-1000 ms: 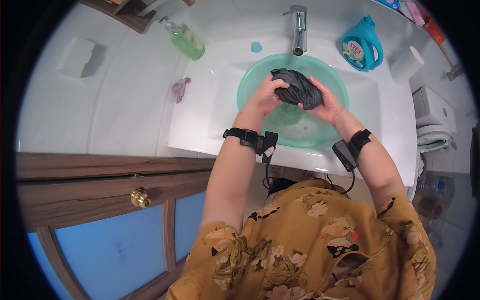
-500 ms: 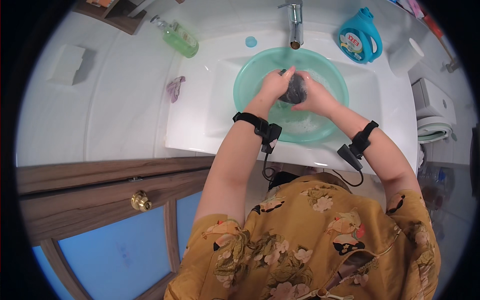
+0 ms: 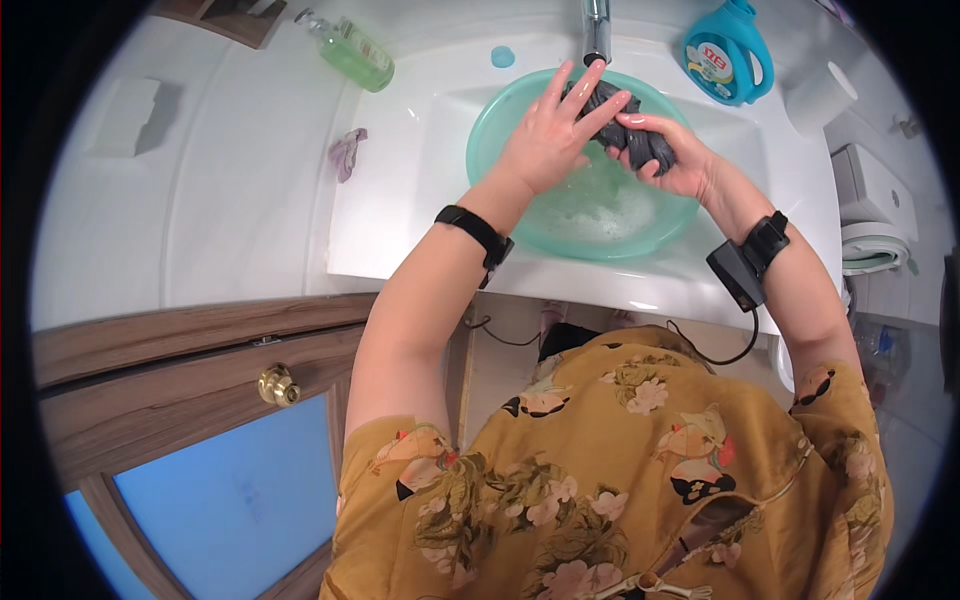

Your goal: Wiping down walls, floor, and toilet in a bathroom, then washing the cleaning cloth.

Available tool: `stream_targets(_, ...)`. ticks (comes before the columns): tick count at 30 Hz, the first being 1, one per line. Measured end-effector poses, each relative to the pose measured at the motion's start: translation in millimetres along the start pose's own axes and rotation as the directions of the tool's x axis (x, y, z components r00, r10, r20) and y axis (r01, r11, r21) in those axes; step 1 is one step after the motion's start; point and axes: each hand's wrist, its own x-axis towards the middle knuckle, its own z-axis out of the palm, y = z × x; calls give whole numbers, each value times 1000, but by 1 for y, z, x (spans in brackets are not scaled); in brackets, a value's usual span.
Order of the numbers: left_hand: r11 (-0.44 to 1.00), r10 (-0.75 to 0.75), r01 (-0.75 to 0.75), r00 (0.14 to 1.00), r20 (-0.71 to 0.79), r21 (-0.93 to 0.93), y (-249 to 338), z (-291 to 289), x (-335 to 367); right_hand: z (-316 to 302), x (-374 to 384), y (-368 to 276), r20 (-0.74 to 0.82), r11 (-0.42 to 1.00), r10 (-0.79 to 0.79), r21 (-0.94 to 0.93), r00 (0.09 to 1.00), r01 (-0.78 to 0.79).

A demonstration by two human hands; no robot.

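A wet, bunched dark grey cloth (image 3: pixel 648 150) is held above a round green basin (image 3: pixel 655 232), near the basin's far side. My right hand (image 3: pixel 688 162) grips the cloth's right end, thumb on top and fingers curled beneath. My left hand (image 3: pixel 545 140) is stretched out with fingers spread, reaching over the cloth's left part; whether the fingertips touch it I cannot tell. Foamy water (image 3: pixel 600 215) lies in the basin below both hands. Just beyond the cloth hangs the chrome faucet (image 3: pixel 596 35).
The basin sits in a white sink (image 3: pixel 385 235). Around its rim are a green pump bottle (image 3: pixel 355 58), a small blue cap (image 3: pixel 502 57), a crumpled purple cloth (image 3: pixel 346 155), a blue detergent jug (image 3: pixel 725 60) and a white cylinder (image 3: pixel 822 98). A wooden door (image 3: pixel 150 415) stands at left.
Both hands have moved up toward the faucet with the cloth. My left hand has come off its grip and spread its fingers. The cloth now looks longer and looser.
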Motion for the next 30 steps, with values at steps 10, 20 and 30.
stream_targets(10, 979, 199, -199, 980, 14, 38, -18, -15, 22, 30, -16, 9, 32, 801, -228, -563, 973, 206)
stream_targets(20, 954, -277, 296, 809, 518, 48, -6, 0, 43, -1, 26, 12, -22, -2, -624, -1000, 781, -30)
stream_targets(30, 980, -186, 196, 958, 219, -29, -21, 6, 40, 2, 25, 6, 52, 227, -652, -938, 757, 261)
